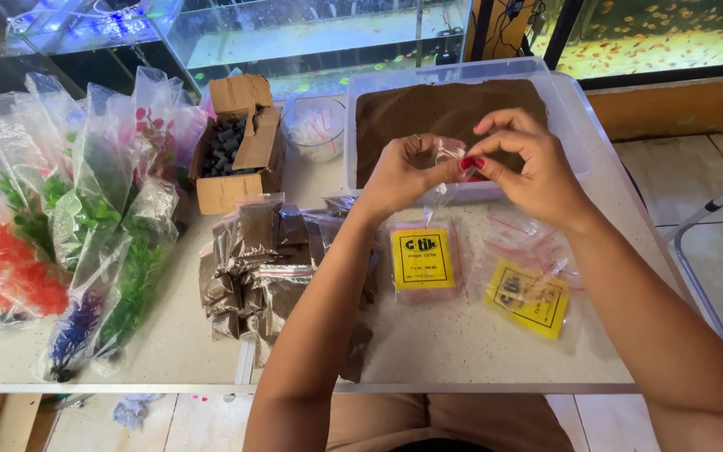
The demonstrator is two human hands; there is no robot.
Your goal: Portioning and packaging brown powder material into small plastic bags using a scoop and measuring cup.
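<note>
- Both forearms reach forward over the surface (462,343), wrists raised, the hands meeting above the near edge of the clear tub of brown substrate (449,109).
- The left hand (403,172) and right hand (529,163) pinch, between fingertips and thumbs, the mouth of a small clear zip bag (443,180), which hangs between them.
- Under them lie packs of empty bags with yellow labels (423,259); filled brown packets (253,268) sit just left of the left forearm.
</note>
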